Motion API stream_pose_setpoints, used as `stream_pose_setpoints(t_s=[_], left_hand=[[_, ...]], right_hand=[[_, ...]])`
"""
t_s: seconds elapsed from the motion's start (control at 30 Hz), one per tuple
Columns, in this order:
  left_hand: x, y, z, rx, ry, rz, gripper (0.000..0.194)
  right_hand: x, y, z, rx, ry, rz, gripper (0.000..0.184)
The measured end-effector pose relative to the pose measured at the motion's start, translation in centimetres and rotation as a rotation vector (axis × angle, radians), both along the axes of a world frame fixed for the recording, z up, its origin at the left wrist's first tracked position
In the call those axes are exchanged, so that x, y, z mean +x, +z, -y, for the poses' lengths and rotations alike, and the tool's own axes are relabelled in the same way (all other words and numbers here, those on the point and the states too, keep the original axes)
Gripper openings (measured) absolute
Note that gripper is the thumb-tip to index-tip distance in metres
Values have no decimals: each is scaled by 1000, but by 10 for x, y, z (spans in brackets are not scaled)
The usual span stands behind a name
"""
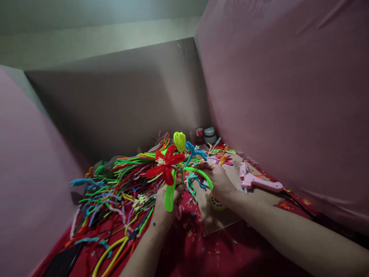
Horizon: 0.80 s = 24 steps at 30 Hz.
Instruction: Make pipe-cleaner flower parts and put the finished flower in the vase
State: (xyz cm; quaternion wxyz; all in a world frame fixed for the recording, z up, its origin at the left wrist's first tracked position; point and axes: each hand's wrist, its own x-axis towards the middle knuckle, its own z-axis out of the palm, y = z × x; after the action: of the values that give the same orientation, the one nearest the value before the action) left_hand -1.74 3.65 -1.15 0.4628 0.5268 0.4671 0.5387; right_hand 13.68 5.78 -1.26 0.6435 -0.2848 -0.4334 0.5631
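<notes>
In front of me stands a small bunch of pipe cleaner flowers, its stems gripped low down by my left hand [167, 198]. A red flower [168, 164] with pale stamens faces left, and a yellow tulip-shaped bud [179, 141] rises above it. To their right is a blue flower [195, 151]. One green leaf [170, 196] hangs down over my left hand; another green leaf [203, 175] arches right across my right hand [217, 179]. The fingers of my right hand are bent together beside that leaf and the blue flower; what they pinch is hidden.
A heap of coloured pipe cleaners [127, 177] covers the left and back of the red cloth [184, 250]. On the right, a pink glue gun [262, 181] lies on cardboard [206, 219], with a tape roll [216, 203] nearby. A lidded jar [210, 135] stands behind.
</notes>
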Motion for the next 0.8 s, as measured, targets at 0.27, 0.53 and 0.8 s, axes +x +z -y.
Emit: stream_pose_setpoints(t_s=[0.27, 0.53, 0.8], left_hand=[[-5, -6, -7, 101, 118, -35, 20], [-8, -21, -14, 147, 132, -92, 7], [-7, -27, -11, 224, 128, -169, 4]], right_hand=[[18, 22, 11, 196, -210, 176, 18], [12, 25, 5, 234, -36, 383, 22], [9, 18, 1, 275, 36, 386, 12]])
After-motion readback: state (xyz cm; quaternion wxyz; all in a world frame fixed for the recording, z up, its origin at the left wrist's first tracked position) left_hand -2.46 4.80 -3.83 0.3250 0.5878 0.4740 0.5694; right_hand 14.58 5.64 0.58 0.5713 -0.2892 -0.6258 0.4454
